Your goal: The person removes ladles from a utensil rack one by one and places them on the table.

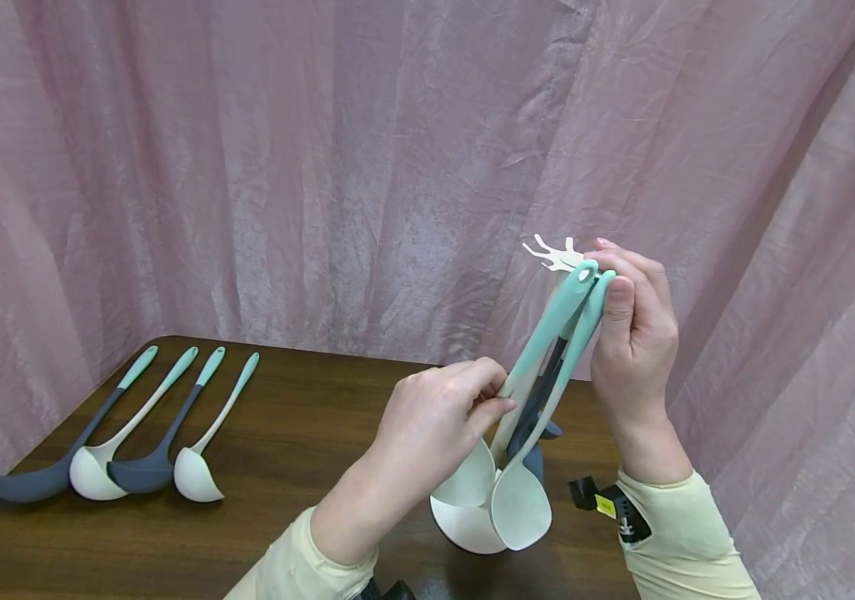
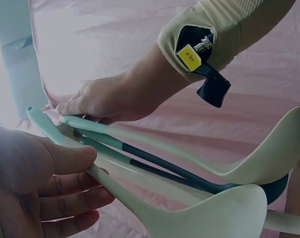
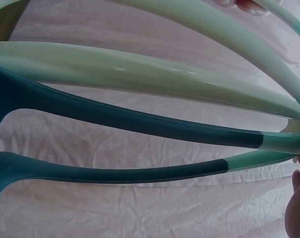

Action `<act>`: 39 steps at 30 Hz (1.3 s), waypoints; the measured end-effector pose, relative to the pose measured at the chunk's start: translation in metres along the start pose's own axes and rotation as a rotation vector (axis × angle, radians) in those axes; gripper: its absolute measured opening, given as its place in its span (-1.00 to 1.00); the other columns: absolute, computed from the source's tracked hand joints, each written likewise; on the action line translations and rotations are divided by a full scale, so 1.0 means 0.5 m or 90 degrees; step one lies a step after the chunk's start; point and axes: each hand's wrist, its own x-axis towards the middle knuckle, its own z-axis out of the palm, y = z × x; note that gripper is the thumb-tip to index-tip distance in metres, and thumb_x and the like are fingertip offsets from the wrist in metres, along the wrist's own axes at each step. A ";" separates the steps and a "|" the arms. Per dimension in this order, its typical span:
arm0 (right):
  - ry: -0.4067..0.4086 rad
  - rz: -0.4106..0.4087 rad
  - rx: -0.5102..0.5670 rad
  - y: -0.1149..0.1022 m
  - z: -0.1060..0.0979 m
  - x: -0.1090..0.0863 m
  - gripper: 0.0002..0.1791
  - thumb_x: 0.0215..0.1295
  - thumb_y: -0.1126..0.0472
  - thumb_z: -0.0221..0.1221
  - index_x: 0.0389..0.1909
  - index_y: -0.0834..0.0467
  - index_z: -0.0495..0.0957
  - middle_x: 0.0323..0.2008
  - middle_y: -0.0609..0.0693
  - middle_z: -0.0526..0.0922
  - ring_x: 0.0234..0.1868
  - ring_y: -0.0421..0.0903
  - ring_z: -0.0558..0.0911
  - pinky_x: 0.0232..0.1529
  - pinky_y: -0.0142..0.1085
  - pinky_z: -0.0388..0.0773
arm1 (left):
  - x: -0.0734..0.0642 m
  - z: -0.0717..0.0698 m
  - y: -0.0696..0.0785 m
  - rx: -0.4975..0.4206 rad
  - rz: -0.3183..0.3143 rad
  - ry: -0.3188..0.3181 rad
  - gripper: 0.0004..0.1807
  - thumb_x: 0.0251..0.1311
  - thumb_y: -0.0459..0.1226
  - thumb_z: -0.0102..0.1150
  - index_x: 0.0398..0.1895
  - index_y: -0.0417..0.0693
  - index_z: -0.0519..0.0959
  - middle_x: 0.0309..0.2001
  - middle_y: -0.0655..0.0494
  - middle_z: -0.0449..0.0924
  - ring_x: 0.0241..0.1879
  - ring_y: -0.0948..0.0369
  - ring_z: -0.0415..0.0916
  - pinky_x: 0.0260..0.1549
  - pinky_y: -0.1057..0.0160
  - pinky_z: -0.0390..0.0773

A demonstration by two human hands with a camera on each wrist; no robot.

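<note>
My left hand [image 1: 438, 408] pinches the pale shaft of a white ladle [image 1: 467, 483] with a mint handle, between thumb and fingers. The ladle's handle end lies up at the hooks of a white utensil stand [image 1: 558, 257]. My right hand [image 1: 641, 325] grips the top of the stand, thumb beside the mint handle end of a second white utensil [image 1: 521, 510], its bowl hanging low at the right. Behind hang two dark blue utensils [image 3: 140, 130] with mint ends, partly hidden. The stand's pale pole [image 3: 140, 74] runs between the utensils in the right wrist view.
On the left of the brown wooden table [image 1: 307, 433] two dark ladles [image 1: 30, 485] and two white ladles [image 1: 198, 477] lie side by side, mint handles pointing away. The stand's round white base [image 1: 465, 533] rests on the table. A pink curtain [image 1: 397, 183] hangs behind.
</note>
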 end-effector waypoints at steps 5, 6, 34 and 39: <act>0.001 -0.001 -0.014 0.009 -0.002 -0.004 -0.51 0.76 0.04 0.11 0.04 0.43 0.74 0.10 0.33 0.71 0.31 0.09 0.69 0.36 -0.22 0.54 | -0.001 -0.004 -0.005 0.002 -0.005 0.006 -0.79 0.24 -0.21 0.65 -0.26 0.11 0.70 -0.36 0.38 0.70 -0.48 0.42 0.54 -0.48 0.33 0.50; 0.001 -0.002 -0.016 0.010 -0.002 -0.005 -0.52 0.76 0.04 0.11 0.04 0.42 0.74 0.11 0.32 0.71 0.31 0.10 0.69 0.36 -0.22 0.54 | -0.001 -0.005 -0.006 0.003 -0.007 0.008 -0.78 0.24 -0.21 0.65 -0.26 0.11 0.70 -0.36 0.38 0.70 -0.47 0.42 0.55 -0.48 0.32 0.51; 0.026 0.000 -0.045 -0.012 0.007 -0.009 -0.67 0.73 0.21 0.13 0.04 0.40 0.75 0.10 0.33 0.71 0.34 0.10 0.67 0.40 -0.17 0.52 | 0.000 -0.044 -0.025 0.023 -0.043 0.033 -0.77 0.25 -0.22 0.65 -0.24 0.08 0.68 -0.37 0.35 0.69 -0.44 0.35 0.54 -0.45 0.24 0.53; 0.031 -0.002 -0.044 -0.018 0.011 -0.009 -0.66 0.74 0.20 0.13 0.05 0.39 0.76 0.10 0.32 0.71 0.32 0.18 0.67 0.39 -0.18 0.52 | -0.004 -0.053 -0.032 0.037 -0.062 0.033 -0.77 0.24 -0.22 0.65 -0.24 0.08 0.69 -0.38 0.34 0.68 -0.46 0.33 0.52 -0.45 0.22 0.52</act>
